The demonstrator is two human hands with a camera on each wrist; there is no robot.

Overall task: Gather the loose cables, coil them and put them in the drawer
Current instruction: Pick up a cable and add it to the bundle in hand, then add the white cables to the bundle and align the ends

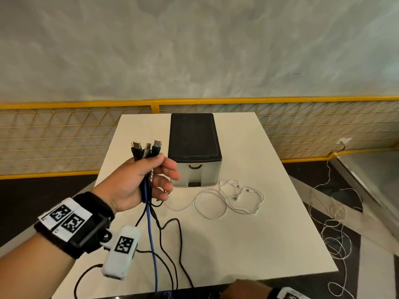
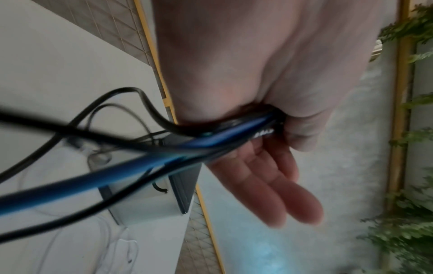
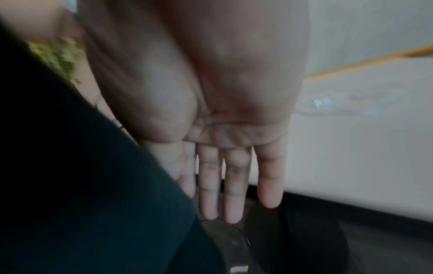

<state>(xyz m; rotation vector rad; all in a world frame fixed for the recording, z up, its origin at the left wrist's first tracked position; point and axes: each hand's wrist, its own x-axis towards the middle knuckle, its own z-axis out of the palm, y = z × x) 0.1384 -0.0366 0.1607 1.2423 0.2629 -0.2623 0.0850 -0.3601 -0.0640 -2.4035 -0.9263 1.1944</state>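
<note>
My left hand (image 1: 138, 180) pinched the limp black and blue cable bundle (image 1: 149, 203) just below its plugs; my right hand (image 3: 211, 129) hung flat, holding nothing. The thin white cables (image 1: 233, 197) beyond my fingers (image 1: 170, 171) looked tangle-prone.

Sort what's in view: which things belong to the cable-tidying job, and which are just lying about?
Job:
- bundle of black and blue cables, gripped by the left hand
- loose white cables on the white table
- small grey drawer unit with black top, drawer closed

Lying about:
- thin white cords on the floor
- yellow mesh railing
</note>
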